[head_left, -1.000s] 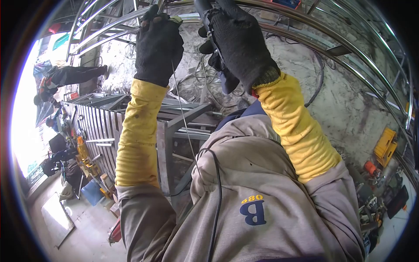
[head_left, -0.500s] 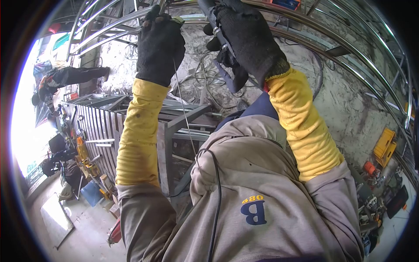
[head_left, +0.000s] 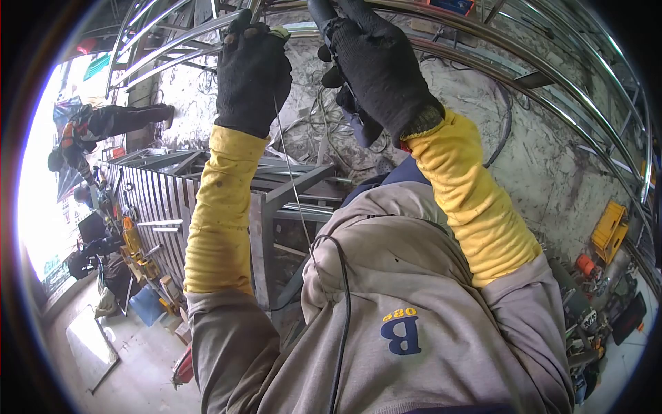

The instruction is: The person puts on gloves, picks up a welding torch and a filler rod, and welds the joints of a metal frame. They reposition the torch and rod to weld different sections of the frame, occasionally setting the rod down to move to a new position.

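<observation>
My left hand, in a black glove with a yellow cuff, is closed at the top of the view beside a shiny metal tube. A thin welding rod runs from this hand down towards my waist. In the same kind of glove, my right hand wraps around a dark tool that looks like a welding torch. Its upper end reaches the curved metal rails at the top edge. The tips of both tools lie out of view or hidden.
A slatted metal frame stands at left. Beyond it, a person bends over. Cables lie on the dusty floor. A yellow case and assorted tools sit at right. A dark cord hangs over my shirt.
My right hand and the torch have shifted slightly up and left, towards my left hand. My left hand stays nearly in place. The person at far left has moved a little.
</observation>
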A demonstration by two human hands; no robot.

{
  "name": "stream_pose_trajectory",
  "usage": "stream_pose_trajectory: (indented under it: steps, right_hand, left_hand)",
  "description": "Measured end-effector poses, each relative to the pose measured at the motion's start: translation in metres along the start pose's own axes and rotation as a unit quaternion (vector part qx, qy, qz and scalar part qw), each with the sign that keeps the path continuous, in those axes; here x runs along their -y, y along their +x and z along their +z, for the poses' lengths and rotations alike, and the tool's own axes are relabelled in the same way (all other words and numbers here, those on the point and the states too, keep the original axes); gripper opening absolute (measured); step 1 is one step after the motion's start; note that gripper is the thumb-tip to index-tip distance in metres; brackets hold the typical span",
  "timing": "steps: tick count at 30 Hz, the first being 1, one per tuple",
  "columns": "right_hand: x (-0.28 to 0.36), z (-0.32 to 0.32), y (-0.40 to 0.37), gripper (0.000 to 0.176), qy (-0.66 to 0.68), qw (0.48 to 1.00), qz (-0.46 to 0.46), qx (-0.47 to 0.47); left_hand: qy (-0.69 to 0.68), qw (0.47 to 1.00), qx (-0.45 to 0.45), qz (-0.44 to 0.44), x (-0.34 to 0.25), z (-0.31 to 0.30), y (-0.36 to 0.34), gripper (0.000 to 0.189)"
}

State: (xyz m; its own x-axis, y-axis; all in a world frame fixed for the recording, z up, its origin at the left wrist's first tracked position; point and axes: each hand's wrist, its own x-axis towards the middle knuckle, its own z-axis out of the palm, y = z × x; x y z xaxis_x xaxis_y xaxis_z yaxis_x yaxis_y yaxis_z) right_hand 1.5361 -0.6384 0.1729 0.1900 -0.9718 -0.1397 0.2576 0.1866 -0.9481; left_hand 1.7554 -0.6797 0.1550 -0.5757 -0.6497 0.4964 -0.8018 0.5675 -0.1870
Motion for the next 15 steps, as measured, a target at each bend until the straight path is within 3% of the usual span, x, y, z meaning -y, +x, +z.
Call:
stream_pose_trajectory:
  steps: [1, 2, 3, 4, 5, 6, 8, 9, 11, 12, 14, 15]
  right_hand:
    - [-0.026, -0.002, 0.01, 0.026, -0.008, 1.0, -0.015, 0.002]
    - [-0.058, -0.014, 0.017, 0.029, 0.108, 0.993, -0.037, 0.043]
    - [-0.056, -0.013, 0.016, 0.029, 0.108, 0.993, -0.037, 0.044]
    - [-0.054, -0.013, 0.016, 0.03, -0.262, 0.942, -0.211, -0.013]
    - [-0.052, -0.013, 0.016, 0.031, -0.437, 0.854, -0.282, -0.027]
    - [-0.05, -0.013, 0.016, 0.031, -0.586, 0.728, -0.35, -0.068]
    - [-0.048, -0.016, 0.018, 0.014, -0.501, 0.748, -0.433, -0.04]
    - [-0.043, -0.017, 0.017, 0.014, -0.461, 0.774, -0.433, -0.025]
    - [-0.049, -0.018, 0.018, 0.013, -0.449, 0.77, -0.45, -0.047]
    - [-0.05, -0.017, 0.021, 0.013, -0.449, 0.77, -0.451, -0.047]
    - [-0.051, -0.014, 0.028, 0.028, -0.477, 0.73, -0.483, -0.081]
    - [-0.017, -0.005, 0.011, 0.04, -0.264, 0.93, -0.255, 0.026]
  left_hand:
    - [0.021, 1.0, -0.007, 0.015, 0.002, 0.004, -0.001, 0.023]
    - [0.012, 0.999, -0.028, 0.024, 0.002, 0.004, 0.0, 0.015]
    - [0.003, 0.998, -0.052, 0.033, -0.001, 0.002, 0.001, 0.012]
    - [0.006, 0.998, -0.058, 0.035, -0.001, 0.003, 0.001, 0.012]
    - [0.009, 0.997, -0.065, 0.037, -0.001, 0.004, 0.0, 0.011]
    - [0.009, 0.997, -0.065, 0.038, -0.001, 0.004, 0.0, 0.011]
    - [-0.007, 0.996, -0.083, 0.035, -0.001, 0.006, 0.0, 0.01]
    - [-0.007, 0.996, -0.083, 0.036, 0.0, 0.007, 0.001, 0.01]
    - [0.021, 0.997, -0.073, 0.028, 0.001, 0.008, 0.0, 0.009]
    - [0.016, 1.0, -0.003, -0.011, -0.003, 0.001, -0.001, 0.014]
    - [0.038, 0.999, 0.005, -0.01, -0.003, 0.002, 0.001, 0.018]
    - [0.06, 0.998, 0.014, -0.008, -0.003, 0.002, 0.003, 0.022]
